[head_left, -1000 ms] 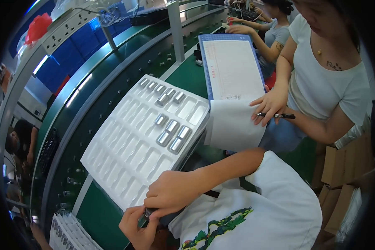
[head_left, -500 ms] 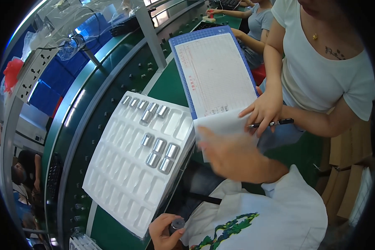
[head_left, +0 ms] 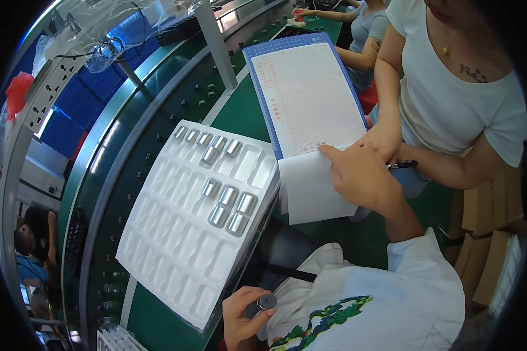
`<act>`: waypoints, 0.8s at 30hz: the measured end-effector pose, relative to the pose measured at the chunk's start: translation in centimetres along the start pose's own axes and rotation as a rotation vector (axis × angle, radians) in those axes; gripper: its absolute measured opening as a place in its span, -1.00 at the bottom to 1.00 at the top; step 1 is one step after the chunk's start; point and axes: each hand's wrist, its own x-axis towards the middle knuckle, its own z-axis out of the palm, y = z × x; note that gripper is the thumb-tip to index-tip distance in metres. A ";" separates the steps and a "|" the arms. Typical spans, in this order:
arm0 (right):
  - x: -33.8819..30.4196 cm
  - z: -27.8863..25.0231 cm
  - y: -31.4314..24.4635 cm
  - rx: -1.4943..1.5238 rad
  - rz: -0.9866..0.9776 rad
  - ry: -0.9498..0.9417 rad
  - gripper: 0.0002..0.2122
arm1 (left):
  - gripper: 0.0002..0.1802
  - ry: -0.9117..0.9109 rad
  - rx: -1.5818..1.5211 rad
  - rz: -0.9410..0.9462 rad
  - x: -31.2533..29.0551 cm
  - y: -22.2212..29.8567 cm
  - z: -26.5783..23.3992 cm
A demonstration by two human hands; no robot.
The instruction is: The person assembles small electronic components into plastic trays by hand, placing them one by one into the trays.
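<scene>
My left hand (head_left: pixel 244 319) is closed around a small dark grey cylinder (head_left: pixel 267 302), held upright in front of my white shirt. With its index finger stretched out, my right hand (head_left: pixel 363 175) points at the lower edge of a printed form (head_left: pixel 310 99) on a blue clipboard (head_left: pixel 262 50); it holds nothing that I can see. Its other fingers are partly hidden. A co-worker's hand (head_left: pixel 383 137) lies just beyond mine, next to a black pen (head_left: pixel 403 165). Left of the clipboard is a white moulded tray (head_left: pixel 152 251), where several silver cylinders (head_left: pixel 247 203) lie in pockets.
A green conveyor line (head_left: pixel 158 152) with small metal parts curves along the left behind a metal post (head_left: pixel 215 47). A socket strip (head_left: pixel 51 88) hangs at upper left. Cardboard boxes (head_left: pixel 489 202) stand at right. Another worker (head_left: pixel 363 35) sits at the back.
My right hand has moved right and up, from a blur over the sheet to a pointing pose on the form's lower edge. My left hand, still round the cylinder, has risen slightly.
</scene>
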 end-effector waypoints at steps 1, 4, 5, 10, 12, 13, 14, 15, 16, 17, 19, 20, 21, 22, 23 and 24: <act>-0.1 -0.3 -0.2 -0.027 0.012 -0.010 -0.61 | -0.61 0.008 0.016 0.014 -0.1 0.1 0.1; 0.1 -0.3 0.2 -0.011 0.008 -0.011 -0.62 | -0.60 0.040 0.050 0.005 -0.2 0.2 0.1; 0.2 -0.2 0.5 0.033 -0.006 0.002 -0.64 | -0.60 0.040 0.049 0.005 -0.1 0.0 0.1; -0.3 -0.1 -1.3 0.124 -0.011 0.143 -0.72 | -0.58 0.063 0.064 0.013 -0.4 -0.8 0.2; -2.5 -0.6 -4.0 0.365 -0.107 0.236 -0.78 | -0.58 0.102 0.049 0.026 -0.7 -1.2 0.3; -3.8 0.0 -5.4 0.490 -0.212 0.251 -0.79 | -0.58 0.135 0.033 0.032 -1.0 -1.4 0.4; -4.6 1.2 -6.7 0.610 -0.378 0.122 -0.76 | -0.58 0.142 0.033 0.027 -1.1 -1.3 0.5; -5.4 2.4 -7.7 0.715 -0.526 0.004 -0.73 | -0.58 0.162 0.060 0.074 -0.5 -0.8 0.7; -6.0 4.4 -8.8 0.759 -0.605 -0.048 -0.71 | -0.59 0.194 0.096 0.116 -0.2 -0.5 1.0; -6.2 6.4 -9.6 0.807 -0.687 -0.103 -0.69 | -0.59 0.194 0.098 0.115 -0.1 -0.3 1.1; -5.8 8.5 -10.6 0.834 -0.797 -0.134 -0.70 | -0.60 0.342 0.316 0.102 -0.5 -0.1 1.4; -5.8 9.1 -11.0 0.856 -0.900 -0.159 -0.71 | -0.60 0.355 0.321 0.090 -1.0 0.1 1.5; -5.9 9.3 -11.2 0.866 -0.909 -0.173 -0.71 | -0.61 0.387 0.325 0.040 -1.5 0.4 1.6; -5.4 9.0 -11.4 0.815 -0.982 -0.163 -0.72 | -0.61 0.424 0.331 -0.013 -1.9 0.5 1.6; -5.0 8.7 -11.6 0.765 -1.054 -0.153 -0.74 | -0.61 0.443 0.337 -0.031 -2.3 0.5 1.5; -4.6 8.6 -11.8 0.781 -1.069 -0.173 -0.74 | -0.60 0.454 0.352 -0.017 -2.7 0.4 1.4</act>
